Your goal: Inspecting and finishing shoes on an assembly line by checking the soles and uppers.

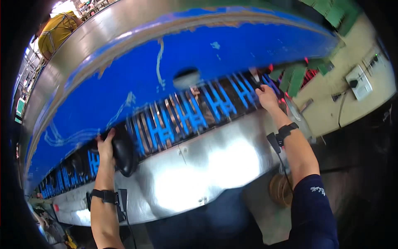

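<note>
My left hand (106, 150) is at the slatted conveyor, its thumb and fingers closed against a black, smooth, rounded object (125, 152). The object's kind does not show clearly, and part of it lies in shadow. My right hand (268, 98) reaches to the far right part of the same conveyor, fingers curled together in a pinch. What they hold, if anything, is too small and blurred to make out. Blue slats (192, 116) in paired strips run along the black conveyor between my hands. A pale, blurred piece (255, 75) shows just beyond my right fingertips.
A large blue panel (141, 70) with a round hole overhangs the conveyor's far side. Along the near side runs a shiny metal ledge (199, 166). Red lights glow near green pieces (295, 81) at right, beside a pale surface with a white socket box (358, 83). A person in yellow (58, 33) is far left.
</note>
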Tool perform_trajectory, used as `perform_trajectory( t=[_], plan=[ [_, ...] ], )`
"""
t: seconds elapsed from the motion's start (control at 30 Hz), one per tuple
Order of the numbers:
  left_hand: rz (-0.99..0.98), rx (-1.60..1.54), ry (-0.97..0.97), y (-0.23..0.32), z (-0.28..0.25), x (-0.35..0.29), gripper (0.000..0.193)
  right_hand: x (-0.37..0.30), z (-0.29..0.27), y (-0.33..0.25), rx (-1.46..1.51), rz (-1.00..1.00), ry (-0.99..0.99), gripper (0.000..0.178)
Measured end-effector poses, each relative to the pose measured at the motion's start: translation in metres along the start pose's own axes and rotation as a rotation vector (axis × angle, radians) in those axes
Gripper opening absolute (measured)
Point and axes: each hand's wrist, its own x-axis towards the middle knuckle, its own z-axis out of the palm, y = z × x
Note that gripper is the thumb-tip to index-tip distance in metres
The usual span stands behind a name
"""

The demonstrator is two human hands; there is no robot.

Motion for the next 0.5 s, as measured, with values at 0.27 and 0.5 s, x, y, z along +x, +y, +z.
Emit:
perform_trajectory(
  t=[0.27,0.5],
  plan=[
    [0.396,0.744,0.009,-0.126,-0.040,0.061,0.075,0.112,0.096,0.010,-0.051,0.333,0.209,0.077],
    [0.699,0.946,-0.456,0.034,0.024,-0.126,0.075,-0.041,0.035,-0.064,0.864,0.113,-0.124,0.040]
  ],
)
